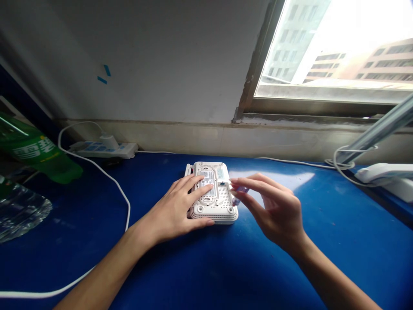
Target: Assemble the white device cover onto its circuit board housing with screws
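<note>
A white router-like box lies on the blue table with its vented, labelled underside up. Printed labels, round feet and a small open recess show on that face. My left hand rests over its left side, fingers spread on the underside and thumb along the near edge. My right hand is closed in a pinch at the box's right edge, beside the recess. Between thumb and fingers is a small translucent purplish piece, partly hidden and blurred, so its kind is unclear.
At the left stand a green soft-drink bottle and a clear plastic bottle. A white power strip sits by the wall, and its white cable runs across the table's left. A lamp-like stand rises at the right, below a window.
</note>
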`<move>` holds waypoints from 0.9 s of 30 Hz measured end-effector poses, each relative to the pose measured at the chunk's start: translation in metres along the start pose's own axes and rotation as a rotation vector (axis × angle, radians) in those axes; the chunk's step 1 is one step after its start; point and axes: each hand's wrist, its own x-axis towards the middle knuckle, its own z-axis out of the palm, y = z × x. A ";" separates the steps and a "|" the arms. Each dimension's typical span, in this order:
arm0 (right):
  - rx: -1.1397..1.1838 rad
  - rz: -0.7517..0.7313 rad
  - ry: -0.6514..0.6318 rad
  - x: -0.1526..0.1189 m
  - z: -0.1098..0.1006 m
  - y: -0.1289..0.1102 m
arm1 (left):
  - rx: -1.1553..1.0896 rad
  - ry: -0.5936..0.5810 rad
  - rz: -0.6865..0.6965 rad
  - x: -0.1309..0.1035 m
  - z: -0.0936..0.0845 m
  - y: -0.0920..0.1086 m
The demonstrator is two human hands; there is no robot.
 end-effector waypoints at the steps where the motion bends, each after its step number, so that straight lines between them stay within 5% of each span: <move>1: -0.019 -0.002 0.019 0.000 0.000 0.000 | -0.001 0.003 0.002 0.000 0.000 0.000; 10: 0.060 -0.021 -0.137 0.001 -0.006 0.001 | -0.011 0.004 0.003 0.000 0.001 -0.001; 18: -0.044 -0.040 -0.002 0.001 -0.006 -0.001 | -0.002 -0.006 -0.001 -0.001 0.000 0.000; 27: 0.013 -0.042 -0.099 0.001 -0.006 0.001 | 0.002 -0.003 -0.001 0.000 0.002 -0.001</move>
